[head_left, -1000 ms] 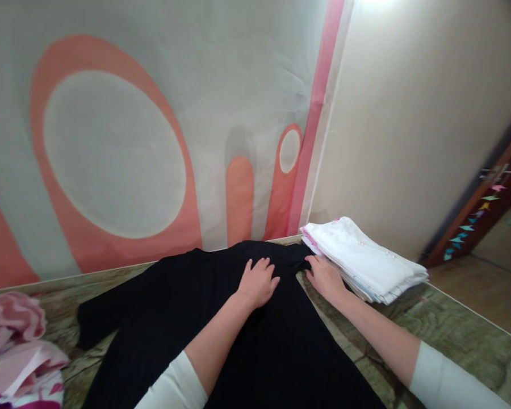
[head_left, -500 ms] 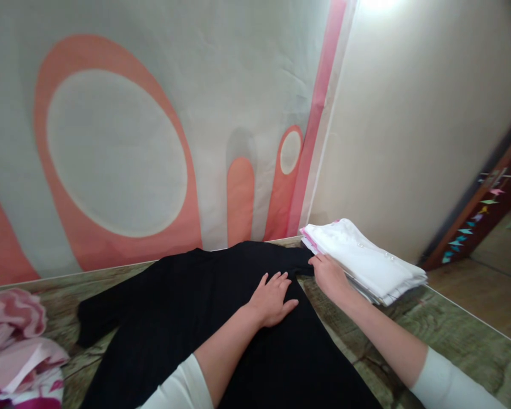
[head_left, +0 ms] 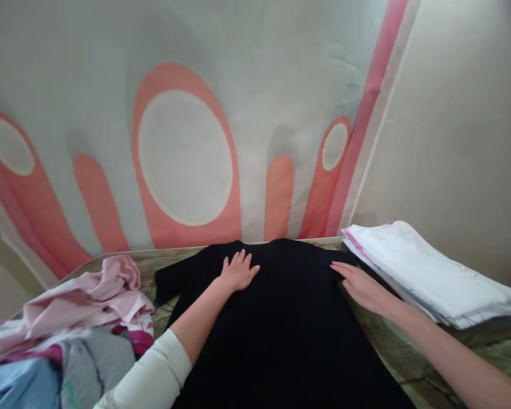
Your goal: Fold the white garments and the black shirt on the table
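Note:
A black short-sleeved T-shirt (head_left: pixel 276 318) lies spread out, collar end toward the wall. My left hand (head_left: pixel 238 271) rests flat on its upper left part, fingers spread. On the right, my right hand (head_left: pixel 357 284) lies at the shirt's right sleeve, its fingers stretched out and pressing lightly on the cloth. Neither hand grips anything. The lower end of the shirt runs out of view at the bottom.
A folded white stack of clothes (head_left: pixel 434 267) stands right beside the right sleeve. To the left is a loose heap of pink, grey and blue clothes (head_left: pixel 85 307). Behind the wood-patterned table (head_left: pixel 166 315) rises a wall with a pink pattern (head_left: pixel 247 187).
My view has turned left. My left hand has moved across to the shirt's left shoulder area. My right hand has let go of the right sleeve edge and straightened its fingers.

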Demonstrator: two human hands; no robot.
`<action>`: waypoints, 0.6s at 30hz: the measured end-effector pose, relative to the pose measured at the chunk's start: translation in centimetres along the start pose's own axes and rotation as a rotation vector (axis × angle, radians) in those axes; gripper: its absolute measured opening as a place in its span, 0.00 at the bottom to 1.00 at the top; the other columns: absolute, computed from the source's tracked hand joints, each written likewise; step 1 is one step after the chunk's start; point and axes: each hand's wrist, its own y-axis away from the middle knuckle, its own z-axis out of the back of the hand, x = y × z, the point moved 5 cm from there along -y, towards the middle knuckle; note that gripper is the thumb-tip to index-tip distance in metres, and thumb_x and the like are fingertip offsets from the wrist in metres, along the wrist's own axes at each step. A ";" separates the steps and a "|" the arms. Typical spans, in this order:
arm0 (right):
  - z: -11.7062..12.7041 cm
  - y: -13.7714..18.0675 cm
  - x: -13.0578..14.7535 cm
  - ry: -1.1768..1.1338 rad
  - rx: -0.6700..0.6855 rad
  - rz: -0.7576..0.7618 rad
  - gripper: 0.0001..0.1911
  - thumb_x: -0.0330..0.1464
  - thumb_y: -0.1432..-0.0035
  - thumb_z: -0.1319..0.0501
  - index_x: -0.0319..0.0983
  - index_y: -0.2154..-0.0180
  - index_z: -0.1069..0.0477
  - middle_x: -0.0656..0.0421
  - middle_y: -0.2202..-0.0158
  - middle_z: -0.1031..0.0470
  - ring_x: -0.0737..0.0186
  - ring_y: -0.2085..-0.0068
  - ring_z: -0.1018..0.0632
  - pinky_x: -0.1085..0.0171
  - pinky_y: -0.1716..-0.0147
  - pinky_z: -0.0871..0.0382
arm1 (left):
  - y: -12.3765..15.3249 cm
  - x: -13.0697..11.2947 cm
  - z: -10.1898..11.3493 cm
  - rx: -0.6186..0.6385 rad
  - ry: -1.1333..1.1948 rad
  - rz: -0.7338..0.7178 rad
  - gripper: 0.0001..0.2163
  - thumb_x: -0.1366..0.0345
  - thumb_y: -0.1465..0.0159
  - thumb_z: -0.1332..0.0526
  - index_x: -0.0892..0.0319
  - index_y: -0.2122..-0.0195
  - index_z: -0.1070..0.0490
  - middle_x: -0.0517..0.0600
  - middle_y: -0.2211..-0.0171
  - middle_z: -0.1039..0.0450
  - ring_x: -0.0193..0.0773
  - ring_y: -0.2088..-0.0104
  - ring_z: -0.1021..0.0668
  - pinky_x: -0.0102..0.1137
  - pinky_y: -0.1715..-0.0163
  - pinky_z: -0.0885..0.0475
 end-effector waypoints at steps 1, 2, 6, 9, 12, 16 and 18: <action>0.0 -0.4 0.8 -0.021 0.014 0.009 0.25 0.27 0.43 0.55 0.35 0.45 0.38 0.51 0.42 0.38 0.58 0.42 0.36 0.55 0.42 0.44 | 0.0 2.5 0.0 -0.001 -0.014 0.079 0.31 0.46 0.36 0.63 0.58 0.37 0.53 0.56 0.35 0.62 0.52 0.37 0.53 0.55 0.44 0.54; -0.1 -0.8 1.7 -0.033 0.035 0.019 0.24 0.30 0.42 0.55 0.34 0.44 0.38 0.51 0.42 0.39 0.58 0.41 0.37 0.56 0.41 0.46 | 0.1 4.8 -0.1 -0.002 -0.024 0.151 0.30 0.46 0.36 0.63 0.58 0.37 0.53 0.56 0.35 0.62 0.52 0.37 0.53 0.55 0.45 0.53; -2.0 -2.7 5.5 -0.010 0.147 -0.012 0.29 0.45 0.38 0.57 0.37 0.41 0.43 0.50 0.38 0.47 0.50 0.38 0.44 0.49 0.42 0.48 | 1.7 10.9 -0.8 -0.076 -0.053 0.273 0.30 0.46 0.36 0.64 0.55 0.37 0.54 0.53 0.35 0.61 0.52 0.37 0.53 0.55 0.45 0.53; -3.8 -3.5 7.2 0.042 0.199 -0.080 0.32 0.52 0.40 0.59 0.44 0.39 0.47 0.53 0.36 0.52 0.44 0.38 0.49 0.39 0.45 0.51 | 3.4 12.6 -0.9 -0.147 -0.077 0.309 0.30 0.46 0.36 0.66 0.54 0.37 0.53 0.50 0.35 0.61 0.51 0.37 0.53 0.56 0.45 0.53; -4.8 -3.4 7.8 0.082 0.191 -0.080 0.33 0.53 0.41 0.60 0.48 0.39 0.49 0.56 0.36 0.52 0.43 0.37 0.50 0.36 0.46 0.54 | 5.2 12.7 -0.5 -0.080 -0.081 0.353 0.29 0.47 0.36 0.65 0.55 0.37 0.54 0.52 0.35 0.60 0.52 0.37 0.51 0.55 0.46 0.50; -5.1 -2.4 6.7 0.109 0.165 -0.073 0.32 0.53 0.41 0.60 0.50 0.39 0.50 0.59 0.36 0.52 0.45 0.37 0.49 0.36 0.46 0.54 | 9.6 12.2 1.7 -0.005 -0.151 0.364 0.30 0.47 0.39 0.52 0.55 0.38 0.48 0.56 0.37 0.53 0.58 0.38 0.52 0.58 0.45 0.58; -5.2 -1.8 5.7 0.125 0.164 -0.080 0.32 0.54 0.42 0.60 0.50 0.39 0.50 0.60 0.36 0.53 0.46 0.37 0.49 0.36 0.45 0.54 | 13.0 12.7 3.6 -0.093 -0.232 0.385 0.34 0.45 0.45 0.45 0.51 0.38 0.48 0.54 0.36 0.56 0.65 0.38 0.57 0.64 0.49 0.64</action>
